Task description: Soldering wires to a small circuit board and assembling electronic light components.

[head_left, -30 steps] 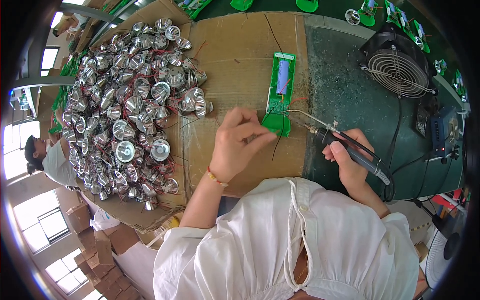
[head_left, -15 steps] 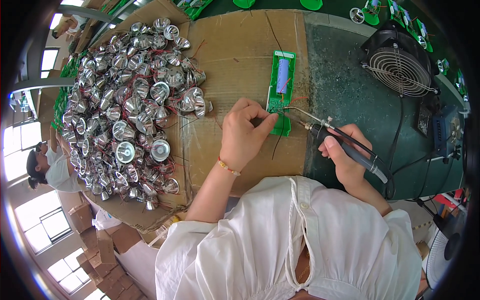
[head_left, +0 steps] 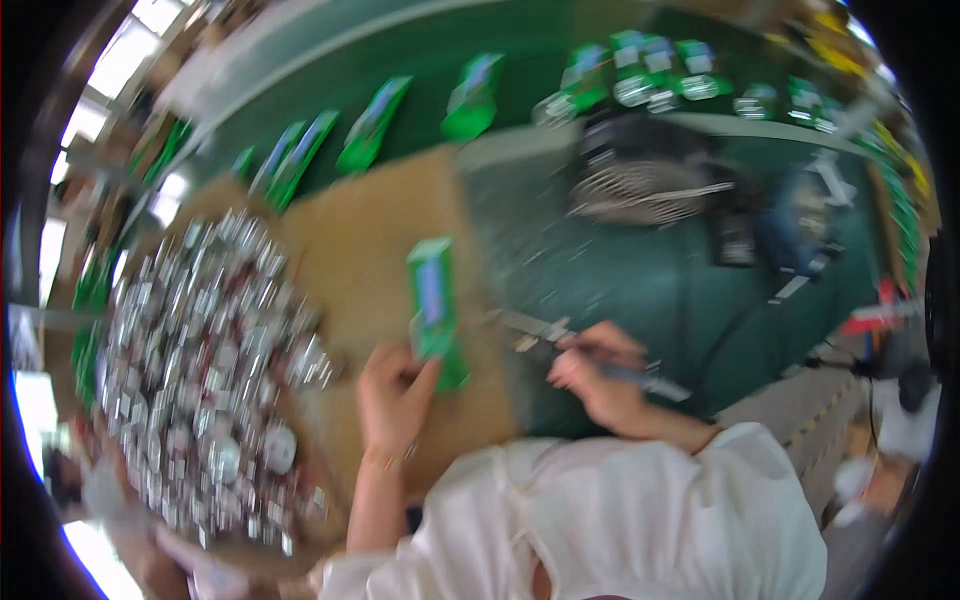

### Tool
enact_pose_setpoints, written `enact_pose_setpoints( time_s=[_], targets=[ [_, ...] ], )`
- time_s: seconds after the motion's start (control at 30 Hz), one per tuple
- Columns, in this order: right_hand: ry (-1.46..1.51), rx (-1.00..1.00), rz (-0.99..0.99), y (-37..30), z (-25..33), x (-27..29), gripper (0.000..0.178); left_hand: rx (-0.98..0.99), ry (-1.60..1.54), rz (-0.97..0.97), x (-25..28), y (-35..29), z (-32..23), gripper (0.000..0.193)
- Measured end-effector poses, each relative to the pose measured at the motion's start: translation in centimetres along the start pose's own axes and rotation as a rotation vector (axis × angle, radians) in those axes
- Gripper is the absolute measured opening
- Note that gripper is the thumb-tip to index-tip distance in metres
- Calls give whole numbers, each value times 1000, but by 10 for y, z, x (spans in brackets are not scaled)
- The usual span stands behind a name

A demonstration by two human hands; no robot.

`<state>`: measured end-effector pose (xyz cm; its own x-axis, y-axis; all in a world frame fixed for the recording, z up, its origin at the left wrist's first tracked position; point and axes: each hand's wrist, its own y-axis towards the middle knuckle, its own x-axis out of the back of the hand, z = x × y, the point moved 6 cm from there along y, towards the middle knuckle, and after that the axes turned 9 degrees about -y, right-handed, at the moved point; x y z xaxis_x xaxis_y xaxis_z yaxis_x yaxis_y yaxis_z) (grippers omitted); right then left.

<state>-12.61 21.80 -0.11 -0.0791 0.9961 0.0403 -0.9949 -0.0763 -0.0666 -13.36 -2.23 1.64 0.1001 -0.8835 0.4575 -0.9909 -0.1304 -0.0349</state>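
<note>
A green plastic housing (head_left: 453,372) lies on the cardboard, with a purple-blue battery cell (head_left: 431,290) in its upper part. My left hand (head_left: 393,398) is closed at the housing's lower left side, thumb and fingers together. Blur hides what, if anything, sits between those fingertips. In my right hand (head_left: 605,375) is a soldering iron (head_left: 645,379), gripped like a pen. Its front end points left toward the housing and looks to be apart from it. The small circuit board seen earlier in the housing is smeared now.
Many shiny reflector cups (head_left: 200,390) are heaped on the left beside the cardboard sheet (head_left: 365,225). A caged fan (head_left: 650,190) and a blue box-shaped unit (head_left: 797,225) stand at the back right. Several green housings (head_left: 472,98) lie along the far side.
The whole view has swung and blurred, showing more of the far side. The soldering iron's tip has drawn away from the circuit board. My left hand stays by the housing.
</note>
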Motion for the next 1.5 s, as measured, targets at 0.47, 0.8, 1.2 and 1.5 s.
enact_pose_setpoints(
  time_s=[0.47,0.8,1.2,1.5],
  targets=[
    [-27,-115,-151,19,-22,35,16,-37,164,108,3,96,-14,13],
    [-129,-133,-73,20,-15,32,20,-449,552,-109,-36,300,-48,13],
    [-253,-119,-102,23,-6,34,21,-446,927,0,-109,288,-72,19],
    [-67,-41,-147,22,-17,30,13,-506,688,-39,-12,117,-62,13]
  ],
)
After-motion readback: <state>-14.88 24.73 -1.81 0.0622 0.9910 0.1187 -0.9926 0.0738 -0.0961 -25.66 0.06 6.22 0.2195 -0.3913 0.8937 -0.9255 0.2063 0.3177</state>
